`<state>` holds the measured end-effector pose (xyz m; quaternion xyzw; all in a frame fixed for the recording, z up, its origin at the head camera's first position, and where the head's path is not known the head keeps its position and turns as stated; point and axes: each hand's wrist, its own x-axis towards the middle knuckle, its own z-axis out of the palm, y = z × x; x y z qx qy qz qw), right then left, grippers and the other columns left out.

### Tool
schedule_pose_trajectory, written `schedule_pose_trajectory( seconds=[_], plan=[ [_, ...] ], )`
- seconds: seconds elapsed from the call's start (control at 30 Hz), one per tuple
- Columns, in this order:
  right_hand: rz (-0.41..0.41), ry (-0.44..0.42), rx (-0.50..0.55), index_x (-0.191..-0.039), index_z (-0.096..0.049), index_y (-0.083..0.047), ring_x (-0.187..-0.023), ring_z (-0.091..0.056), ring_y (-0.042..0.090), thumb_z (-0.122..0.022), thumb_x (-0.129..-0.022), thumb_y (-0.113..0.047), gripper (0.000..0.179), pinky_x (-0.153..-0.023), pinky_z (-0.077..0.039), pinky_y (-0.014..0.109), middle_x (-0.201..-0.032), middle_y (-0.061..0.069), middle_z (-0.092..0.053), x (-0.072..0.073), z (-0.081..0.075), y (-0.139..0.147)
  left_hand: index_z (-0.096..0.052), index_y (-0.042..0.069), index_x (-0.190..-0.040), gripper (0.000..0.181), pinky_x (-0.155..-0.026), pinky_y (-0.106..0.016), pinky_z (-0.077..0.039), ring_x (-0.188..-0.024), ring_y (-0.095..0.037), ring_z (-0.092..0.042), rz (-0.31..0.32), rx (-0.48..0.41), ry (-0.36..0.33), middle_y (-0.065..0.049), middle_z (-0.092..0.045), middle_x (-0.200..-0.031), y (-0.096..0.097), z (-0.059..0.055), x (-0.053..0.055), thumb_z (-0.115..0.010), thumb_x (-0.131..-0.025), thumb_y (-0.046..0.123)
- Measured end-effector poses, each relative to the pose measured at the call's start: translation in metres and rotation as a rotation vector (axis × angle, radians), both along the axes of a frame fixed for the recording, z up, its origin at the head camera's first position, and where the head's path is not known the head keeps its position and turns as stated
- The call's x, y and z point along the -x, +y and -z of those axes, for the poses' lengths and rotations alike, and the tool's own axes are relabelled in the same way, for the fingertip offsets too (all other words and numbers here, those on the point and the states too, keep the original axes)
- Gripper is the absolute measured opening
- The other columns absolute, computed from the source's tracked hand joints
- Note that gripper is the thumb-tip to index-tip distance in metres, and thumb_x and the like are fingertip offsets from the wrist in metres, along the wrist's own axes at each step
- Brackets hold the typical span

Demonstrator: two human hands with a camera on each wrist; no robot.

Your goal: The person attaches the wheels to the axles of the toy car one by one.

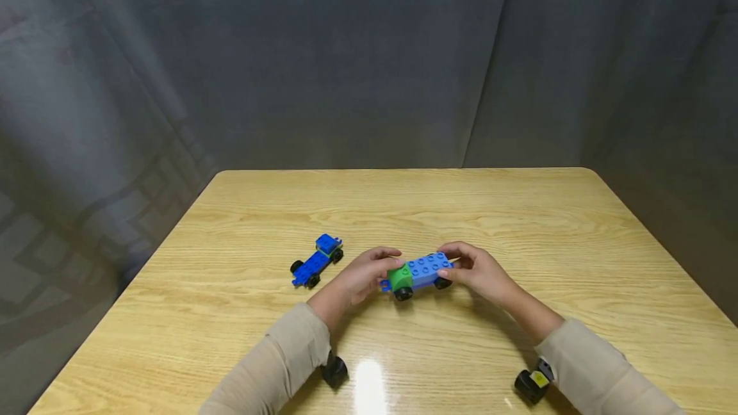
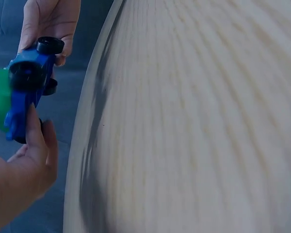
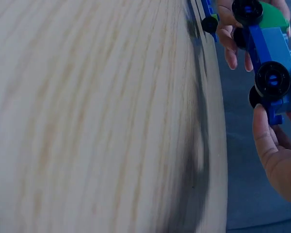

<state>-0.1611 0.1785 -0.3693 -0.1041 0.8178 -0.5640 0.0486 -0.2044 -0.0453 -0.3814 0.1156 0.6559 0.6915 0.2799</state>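
Both hands hold a toy car built of blocks, lifted a little above the table. It has a blue base with black wheels, a green curved block (image 1: 400, 278) at one end and a light blue studded brick (image 1: 428, 266) on the rest. My left hand (image 1: 363, 276) grips the green end, its fingers at the base's hitch in the left wrist view. At the opposite end my right hand (image 1: 483, 272) pinches the light blue brick and base. The wheels (image 3: 273, 80) and underside show in the right wrist view.
A second blue toy truck (image 1: 316, 264) with black wheels stands on the wooden table (image 1: 403, 203), left of the hands. Dark wrist cameras (image 1: 334, 370) hang below both sleeves. A grey curtain (image 1: 323, 69) closes off the far side beyond the table edge.
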Motion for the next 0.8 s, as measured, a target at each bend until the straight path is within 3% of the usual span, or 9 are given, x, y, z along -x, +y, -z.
schedule_pose_trajectory(
  seconds=[0.13,0.43,0.63,0.8],
  plan=[
    [0.026,-0.024,-0.010,-0.112,-0.048,0.003,-0.080,-0.052,0.022,-0.065,-0.076,-0.020,0.046,-0.065,-0.046,0.034,-0.104,0.016,-0.049,-0.002,0.001,0.000,-0.041,-0.004,-0.119,0.050,-0.065,-0.025,-0.041,-0.079,-0.015,-0.049,-0.079,0.020,-0.004,-0.009,-0.050,-0.102,0.003,0.000,0.004,-0.058,-0.082,0.025],
    [0.104,-0.007,-0.035,-0.106,-0.047,0.003,-0.072,-0.055,0.019,-0.066,-0.075,-0.021,0.044,-0.055,-0.044,0.031,-0.099,0.015,-0.049,-0.002,0.008,-0.006,-0.044,-0.007,-0.109,0.040,-0.070,-0.027,-0.044,-0.076,-0.014,-0.050,-0.254,-0.036,-0.041,-0.010,-0.050,-0.095,0.010,0.004,0.013,-0.061,-0.079,0.014],
    [0.169,0.002,-0.042,-0.105,-0.046,0.005,-0.069,-0.056,0.018,-0.065,-0.077,-0.016,0.040,-0.057,-0.047,0.032,-0.097,0.016,-0.046,-0.002,0.010,-0.014,-0.049,-0.003,-0.104,0.034,-0.089,-0.040,-0.036,-0.097,-0.023,-0.048,-0.235,0.029,0.013,-0.012,-0.048,-0.104,0.011,0.004,0.015,-0.062,-0.079,0.016],
    [0.189,-0.030,-0.013,-0.105,-0.044,0.005,-0.071,-0.057,0.017,-0.065,-0.077,-0.015,0.040,-0.060,-0.048,0.032,-0.098,0.016,-0.045,-0.002,0.011,-0.019,-0.052,0.000,-0.112,0.039,-0.088,-0.039,-0.038,-0.103,-0.024,-0.048,-0.218,0.122,0.076,-0.010,-0.051,-0.109,0.012,0.009,0.019,-0.058,-0.083,0.025]
  ],
)
